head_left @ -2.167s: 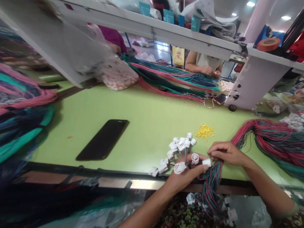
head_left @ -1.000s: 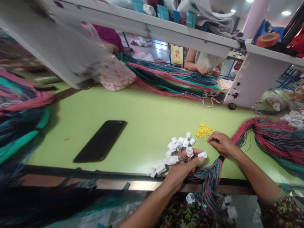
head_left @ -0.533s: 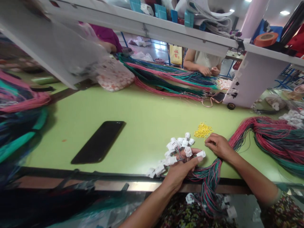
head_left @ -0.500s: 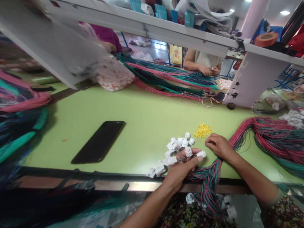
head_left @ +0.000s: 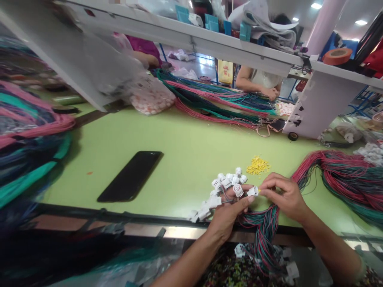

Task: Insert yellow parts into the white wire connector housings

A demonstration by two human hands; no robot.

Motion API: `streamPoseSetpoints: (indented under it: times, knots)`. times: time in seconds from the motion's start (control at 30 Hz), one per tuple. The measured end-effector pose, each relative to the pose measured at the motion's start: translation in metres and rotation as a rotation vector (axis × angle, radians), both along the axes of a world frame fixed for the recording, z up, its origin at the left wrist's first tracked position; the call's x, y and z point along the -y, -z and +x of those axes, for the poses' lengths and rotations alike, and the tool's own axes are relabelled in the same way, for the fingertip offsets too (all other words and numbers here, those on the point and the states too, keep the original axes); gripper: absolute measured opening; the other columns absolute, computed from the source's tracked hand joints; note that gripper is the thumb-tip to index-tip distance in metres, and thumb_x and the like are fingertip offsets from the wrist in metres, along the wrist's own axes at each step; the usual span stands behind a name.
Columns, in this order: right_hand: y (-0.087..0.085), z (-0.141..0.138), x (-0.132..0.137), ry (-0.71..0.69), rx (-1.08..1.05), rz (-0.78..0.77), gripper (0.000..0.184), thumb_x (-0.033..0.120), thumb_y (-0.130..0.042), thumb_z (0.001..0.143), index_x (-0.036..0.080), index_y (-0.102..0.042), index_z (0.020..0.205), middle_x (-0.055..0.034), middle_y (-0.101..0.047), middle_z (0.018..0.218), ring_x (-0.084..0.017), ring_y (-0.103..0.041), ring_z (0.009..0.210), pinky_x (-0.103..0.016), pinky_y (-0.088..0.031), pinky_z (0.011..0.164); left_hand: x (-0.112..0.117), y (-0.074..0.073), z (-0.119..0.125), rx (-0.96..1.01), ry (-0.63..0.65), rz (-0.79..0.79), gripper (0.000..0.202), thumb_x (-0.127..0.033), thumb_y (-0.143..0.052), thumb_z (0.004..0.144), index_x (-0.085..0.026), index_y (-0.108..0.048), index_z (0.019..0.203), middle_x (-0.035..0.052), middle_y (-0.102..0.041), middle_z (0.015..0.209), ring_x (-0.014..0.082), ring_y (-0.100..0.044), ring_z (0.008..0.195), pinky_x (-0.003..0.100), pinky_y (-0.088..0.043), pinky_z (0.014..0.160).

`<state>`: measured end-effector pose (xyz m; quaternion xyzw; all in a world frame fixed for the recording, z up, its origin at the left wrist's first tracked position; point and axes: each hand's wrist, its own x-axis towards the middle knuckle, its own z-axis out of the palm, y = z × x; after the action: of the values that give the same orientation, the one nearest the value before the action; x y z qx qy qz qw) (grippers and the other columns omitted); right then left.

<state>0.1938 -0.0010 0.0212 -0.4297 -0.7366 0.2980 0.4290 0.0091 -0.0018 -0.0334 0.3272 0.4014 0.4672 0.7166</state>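
Observation:
My left hand (head_left: 229,211) is closed around a wire bundle (head_left: 263,235) ending in white plastic connectors (head_left: 226,183), which fan out over the green table (head_left: 185,159). One connector (head_left: 253,191) sticks out past my left fingers. My right hand (head_left: 284,195) meets it there, its fingertips pinching a tiny yellow piece against the connector's end. A pile of small yellow seals (head_left: 257,166) lies just above both hands. The wire bundle runs down past the table's front edge, and a long red and green wire hank (head_left: 338,179) spreads to the right.
A black phone (head_left: 130,176) lies on the table, and a thick wire heap (head_left: 26,131) fills the left side. A person (head_left: 260,81) works with more wires (head_left: 218,105) across the table, beyond a white shelf (head_left: 209,42). Loose connectors (head_left: 239,250) sit below the front edge.
My right hand has moved left from beside the yellow pile to the connector held in my left hand. Its fingertips now touch that connector.

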Motion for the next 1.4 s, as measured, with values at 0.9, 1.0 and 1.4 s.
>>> streamPoseSetpoints:
  times: [0.9, 1.0, 1.4]
  knots:
    - [0.007, -0.012, 0.022, 0.121, -0.195, -0.122, 0.005, 0.022, -0.070, 0.089, 0.023, -0.073, 0.093, -0.0016, -0.068, 0.087, -0.014, -0.064, 0.080, -0.027, -0.053, 0.070, 0.007, -0.002, 0.002, -0.098, -0.076, 0.213, 0.018, -0.024, -0.084, 0.068, -0.026, -0.082, 0.086, 0.0020, -0.078, 0.077, 0.0161, -0.066, 0.068, 0.027, -0.055, 0.067]
    - [0.009, -0.013, 0.018, 0.103, -0.323, -0.268, 0.005, 0.025, -0.073, 0.085, 0.023, -0.073, 0.089, -0.0007, -0.068, 0.083, -0.013, -0.064, 0.076, -0.025, -0.053, 0.068, 0.007, -0.001, 0.003, -0.124, -0.075, 0.252, 0.017, -0.024, -0.084, 0.069, -0.026, -0.082, 0.086, 0.0041, -0.079, 0.081, 0.0201, -0.069, 0.074, 0.031, -0.057, 0.071]
    - [0.014, -0.011, 0.016, 0.107, -0.422, -0.502, 0.016, 0.031, -0.077, 0.078, 0.020, -0.071, 0.087, -0.0007, -0.069, 0.076, -0.011, -0.061, 0.064, -0.024, -0.052, 0.059, 0.007, -0.007, 0.003, -0.253, -0.033, 0.337, 0.020, -0.028, -0.079, 0.075, -0.028, -0.082, 0.094, 0.0046, -0.078, 0.080, 0.0183, -0.067, 0.067, 0.033, -0.055, 0.066]
